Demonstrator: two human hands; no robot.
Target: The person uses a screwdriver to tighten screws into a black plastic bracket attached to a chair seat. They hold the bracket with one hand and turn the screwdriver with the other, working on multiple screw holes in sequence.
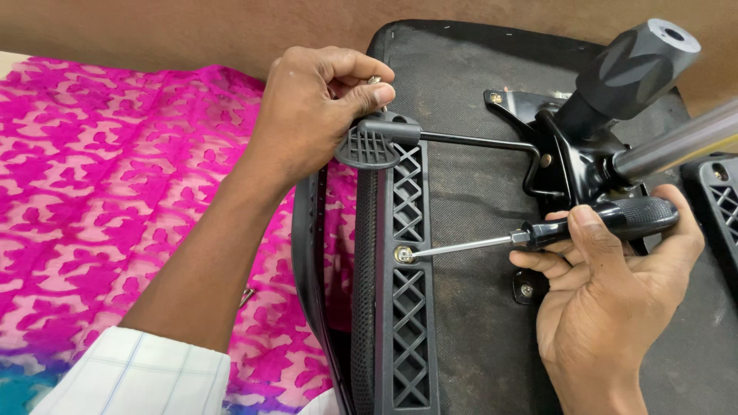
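The screw [403,254] sits in the black lattice bracket [407,307] of an upturned chair seat [469,154]. One screwdriver [538,233] lies nearly level, tip in that screw, handle clamped in the right hand [615,300] to its right. The left hand [315,107] pinches the lever paddle [373,142] above, perhaps with a second screw. Pink cloth [115,192] lies left.

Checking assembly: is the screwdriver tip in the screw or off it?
In: the screwdriver tip meets the screw; right hand grips it.
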